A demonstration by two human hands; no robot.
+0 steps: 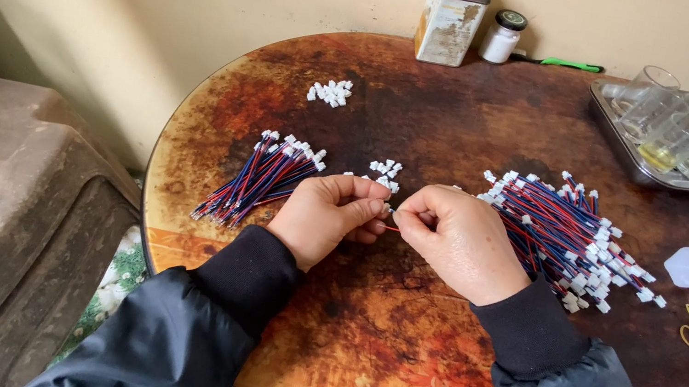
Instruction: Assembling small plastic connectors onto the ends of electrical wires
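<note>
Between wire bundles, left hand and right hand pinch one red lead; a loosened pinch risks dropping it.

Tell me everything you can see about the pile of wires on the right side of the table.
The right wire pile is a loose heap of thin red and blue leads, most tipped with small white plastic connectors. The wires lie roughly parallel, slanting from upper left to lower right, with connectors scattered along the edges. It rests on the round brown table, just beyond the right hand, which appears to touch its near edge. A metal tray sits behind it, apart.
</note>
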